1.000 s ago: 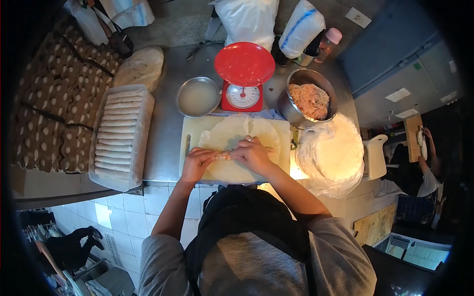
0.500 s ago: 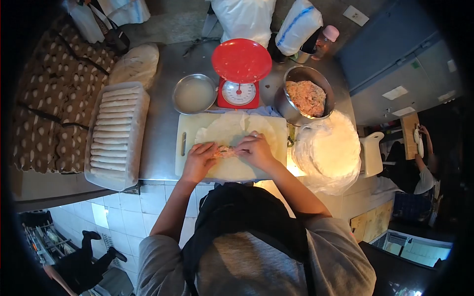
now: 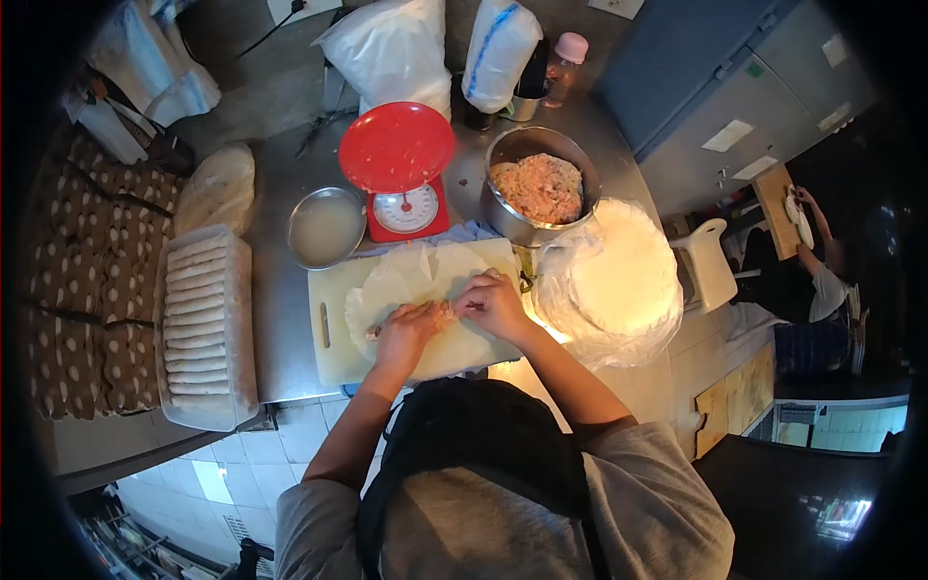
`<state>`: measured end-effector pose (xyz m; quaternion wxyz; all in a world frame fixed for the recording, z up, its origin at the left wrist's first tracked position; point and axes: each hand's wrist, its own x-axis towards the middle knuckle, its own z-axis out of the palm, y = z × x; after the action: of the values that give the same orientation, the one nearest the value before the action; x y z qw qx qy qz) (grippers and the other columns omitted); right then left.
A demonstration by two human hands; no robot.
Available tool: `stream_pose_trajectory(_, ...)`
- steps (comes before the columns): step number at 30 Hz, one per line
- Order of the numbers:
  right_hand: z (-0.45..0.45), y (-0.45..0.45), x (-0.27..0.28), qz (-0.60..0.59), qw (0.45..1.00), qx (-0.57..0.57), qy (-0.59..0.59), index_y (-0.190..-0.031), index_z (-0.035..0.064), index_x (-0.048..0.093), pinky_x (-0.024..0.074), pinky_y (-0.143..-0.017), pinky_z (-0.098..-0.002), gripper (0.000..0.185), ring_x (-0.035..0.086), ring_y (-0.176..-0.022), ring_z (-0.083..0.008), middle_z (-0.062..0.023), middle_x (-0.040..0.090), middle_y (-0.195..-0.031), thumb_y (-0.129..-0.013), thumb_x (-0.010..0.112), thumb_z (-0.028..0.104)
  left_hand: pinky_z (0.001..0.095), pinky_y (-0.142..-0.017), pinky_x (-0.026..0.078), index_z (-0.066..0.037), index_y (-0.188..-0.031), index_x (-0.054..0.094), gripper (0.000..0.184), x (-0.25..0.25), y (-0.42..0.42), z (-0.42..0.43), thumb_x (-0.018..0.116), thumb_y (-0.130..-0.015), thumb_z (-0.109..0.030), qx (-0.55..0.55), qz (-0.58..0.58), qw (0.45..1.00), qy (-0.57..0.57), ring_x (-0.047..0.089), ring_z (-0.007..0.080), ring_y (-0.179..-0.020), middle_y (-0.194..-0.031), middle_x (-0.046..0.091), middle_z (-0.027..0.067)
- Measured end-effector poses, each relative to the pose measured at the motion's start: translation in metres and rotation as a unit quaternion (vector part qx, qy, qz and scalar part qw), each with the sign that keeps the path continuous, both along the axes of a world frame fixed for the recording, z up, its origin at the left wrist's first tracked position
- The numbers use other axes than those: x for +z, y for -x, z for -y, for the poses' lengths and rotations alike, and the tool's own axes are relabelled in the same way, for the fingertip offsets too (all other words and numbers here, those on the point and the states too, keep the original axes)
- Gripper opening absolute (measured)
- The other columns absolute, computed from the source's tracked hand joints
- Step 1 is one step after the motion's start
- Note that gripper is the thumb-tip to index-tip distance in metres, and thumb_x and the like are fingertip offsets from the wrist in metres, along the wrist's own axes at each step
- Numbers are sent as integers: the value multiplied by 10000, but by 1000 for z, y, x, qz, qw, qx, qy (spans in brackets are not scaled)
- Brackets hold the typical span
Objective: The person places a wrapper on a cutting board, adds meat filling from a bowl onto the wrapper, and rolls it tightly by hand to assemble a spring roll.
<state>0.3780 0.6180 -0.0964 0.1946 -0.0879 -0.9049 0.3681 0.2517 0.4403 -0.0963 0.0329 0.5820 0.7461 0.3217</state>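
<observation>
A thin pale wrapper [image 3: 367,300] lies on the cream cutting board [image 3: 333,358]. Across it runs a line of pinkish filling [image 3: 447,316]. My left hand [image 3: 408,333] rests over the filling with its fingers together, and a bit of filling shows beyond it on the left. Toward the right end, my right hand [image 3: 489,302] pinches the filling, thumb and fingertips pressed together. Behind the board stand a red scale [image 3: 404,209], a metal bowl of cloudy liquid [image 3: 327,228] and a steel pot of filling [image 3: 537,188].
Stacked wrappers in plastic [image 3: 623,280] sit right of the board. At left are a tub of white rolls [image 3: 198,319] and egg trays [image 3: 87,290]. White bags [image 3: 387,53] stand at the back. Another person [image 3: 817,251] is at the far right.
The view has turned, so the counter appears shifted left and tilted. My left hand has moved right along the filling, closer to my right hand, uncovering filling on its left.
</observation>
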Motion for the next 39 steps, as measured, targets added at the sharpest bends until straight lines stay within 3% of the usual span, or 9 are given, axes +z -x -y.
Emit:
stream_pose_trajectory(11,-14,-17,7,-17,999,-34,-1,-828,131,735,439,-730,-356,231,560,-826,-223,-16,629,-833,-606,798,135,350,-826,499,-48,-1070,673,362,6,-20,-26,709,-717,-119,21,3,999,-24,623,250,-910,-1005,688,81)
stream_pose_trajectory(15,-25,-25,-3,25,997,-24,-64,-914,136,738,451,-746,-359,338,556,-836,-247,-28,599,-836,-585,810,155,352,-833,487,-91,-1069,688,336,-1,-30,-39,708,-737,-141,16,34,999,19,613,249,-938,-1042,680,66)
stream_pose_trajectory(18,-33,-27,-3,24,999,-10,-47,-946,138,738,458,-745,-365,374,553,-844,-253,-29,588,-834,-579,812,158,369,-822,482,-119,-1098,662,361,-5,-25,-35,685,-748,-208,-11,-29,999,14,599,232,-965,-1076,654,41)
stream_pose_trajectory(21,-31,-30,11,38,998,-7,-41,-973,140,735,463,-745,-374,407,554,-847,-254,-35,592,-848,-574,815,161,381,-834,476,-143,-1101,668,364,2,-21,-10,694,-748,-229,101,-86,990,52,591,241,-972,-1083,643,47)
stream_pose_trajectory(24,-32,-29,8,60,997,9,-41,-1003,134,726,465,-766,-383,445,558,-858,-261,-46,596,-863,-569,823,169,384,-849,473,-153,-1109,670,368,0,1,24,699,-748,-213,95,-39,990,98,591,247,-969,-1064,643,46)
stream_pose_trajectory(26,-39,-28,-8,70,996,14,-48,-1041,134,716,464,-784,-384,491,558,-860,-263,-52,597,-870,-566,830,179,383,-854,472,-149,-1124,665,393,-2,9,36,709,-736,-193,89,-41,993,73,589,249,-967,-1059,641,45)
stream_pose_trajectory(30,-37,-25,10,58,998,13,-10,-1043,134,714,467,-798,-371,513,562,-877,-260,-52,595,-862,-550,848,186,390,-855,472,-129,-1110,674,403,-11,28,59,728,-711,-154,78,10,996,39,590,252,-942,-1032,647,51)
stream_pose_trajectory(36,-33,-23,15,67,998,-6,-20,-941,115,739,471,-791,-367,357,568,-866,-238,-45,572,-825,-594,822,122,388,-905,456,-95,-1111,685,408,5,34,72,740,-707,-92,105,90,990,-20,591,293,-951,-972,678,96)
stream_pose_trajectory(39,-36,-28,2,88,995,-13,36,-927,114,741,471,-778,-370,330,574,-836,-235,-42,570,-822,-605,812,97,384,-915,452,-99,-1172,654,489,-10,51,89,760,-700,-168,61,109,991,44,585,298,-970,-1024,674,78)
